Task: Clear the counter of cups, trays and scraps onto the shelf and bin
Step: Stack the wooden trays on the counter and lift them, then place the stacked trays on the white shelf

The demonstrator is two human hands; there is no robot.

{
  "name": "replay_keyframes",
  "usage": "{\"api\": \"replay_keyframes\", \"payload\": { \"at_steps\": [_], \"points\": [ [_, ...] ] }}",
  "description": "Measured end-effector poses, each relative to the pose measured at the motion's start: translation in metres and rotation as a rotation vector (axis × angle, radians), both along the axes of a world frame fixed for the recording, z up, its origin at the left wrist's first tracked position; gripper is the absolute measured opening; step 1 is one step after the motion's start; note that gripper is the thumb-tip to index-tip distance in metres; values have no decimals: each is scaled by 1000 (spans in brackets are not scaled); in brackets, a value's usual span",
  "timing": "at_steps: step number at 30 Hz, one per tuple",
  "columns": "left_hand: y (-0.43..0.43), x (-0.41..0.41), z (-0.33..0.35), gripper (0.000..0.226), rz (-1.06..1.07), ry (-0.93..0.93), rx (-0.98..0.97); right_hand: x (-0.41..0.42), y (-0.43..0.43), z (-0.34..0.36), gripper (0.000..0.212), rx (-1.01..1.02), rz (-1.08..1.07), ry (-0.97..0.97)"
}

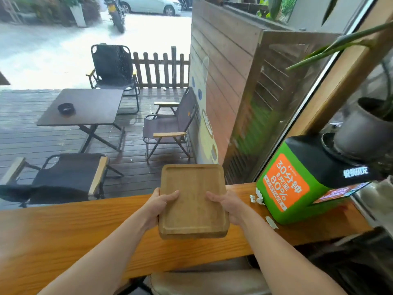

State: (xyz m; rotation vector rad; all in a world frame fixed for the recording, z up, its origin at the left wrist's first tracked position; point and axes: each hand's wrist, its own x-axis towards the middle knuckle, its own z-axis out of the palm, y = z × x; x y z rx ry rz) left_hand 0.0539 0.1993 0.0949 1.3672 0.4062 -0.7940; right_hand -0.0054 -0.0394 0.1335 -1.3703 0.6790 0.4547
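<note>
Trays [192, 201], two wooden ones stacked by the look of the doubled near edge, are held above the counter [63, 235], clear of its surface as far as I can judge. I note the left hand [158, 206] clamped on the left edge, thumb laid flat across the top face and fingers curled beneath; the right hand [226, 207] mirrors it on the right edge. Both forearms reach forward, bare and roughly parallel, wrists turned slightly inward. The upper tray is a rounded rectangle of pale brown wood with a shallow recessed field and a raised rim, its grain running lengthwise. The counter is a long orange-toned plank with marked grain and a glossy finish. Crumpled white paper scraps [256, 196] lie on it to the right, just beside a green box [282, 201] bearing an orange label.
</note>
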Motion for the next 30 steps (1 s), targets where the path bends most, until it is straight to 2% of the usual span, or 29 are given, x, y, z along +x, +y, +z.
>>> {"api": "replay_keyframes", "payload": {
  "at_steps": [4,8,12,17,22,24,27,30],
  "points": [
    [8,-1,15,103,-76,-59,-31,-18,15,15,56,-2,-54,-28],
    [22,-16,21,83,-139,-95,16,-48,38,18,61,-31,-129,-37],
    [29,-34,19,77,-213,-105,68,-82,60,12,60,-38,-238,-43],
    [20,-60,20,79,-364,-154,190,-130,68,8,79,-169,-430,48],
    [-6,-89,32,79,-460,-183,187,-177,59,15,59,-221,-556,32],
    [-22,-105,40,74,-511,-195,197,-198,51,14,60,-209,-610,12],
    [-53,-133,48,64,-578,-249,205,-236,32,18,45,-203,-679,-6],
    [-94,-168,52,60,-644,-286,202,-282,1,20,47,-222,-762,7]
  ]
}}
